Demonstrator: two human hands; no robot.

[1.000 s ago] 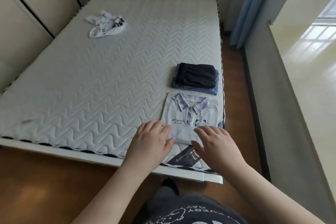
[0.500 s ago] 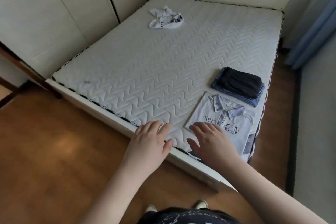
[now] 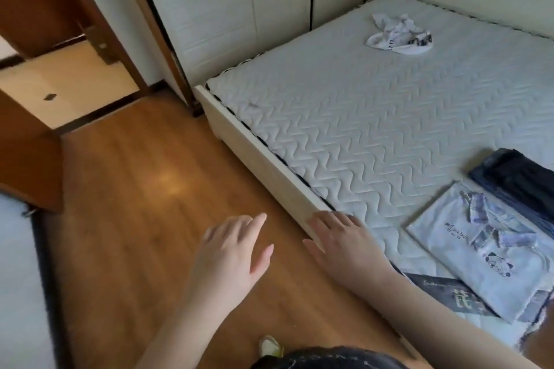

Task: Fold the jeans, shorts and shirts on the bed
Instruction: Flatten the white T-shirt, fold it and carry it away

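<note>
While both hands hold nothing, the left hand (image 3: 230,252) hangs over the wooden floor (image 3: 135,219) with fingers spread and relaxed, and the right hand (image 3: 344,244) is flat and empty over the bed (image 3: 374,129) edge. A folded light shirt (image 3: 485,252) lies near the mattress corner, just beside a folded dark stack (image 3: 521,183). A crumpled white garment (image 3: 398,37) lies well apart, unfolded.

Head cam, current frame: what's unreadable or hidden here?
- Dark folded stack: cut by the right edge; how many garments cannot be told.
- Folded collared shirt: chest print too small to read.
- White crumpled garment: too far and bunched to tell its type.
- Left hand: motion-blurred fingers.
- Right hand: contact with the bed frame unclear.
</note>
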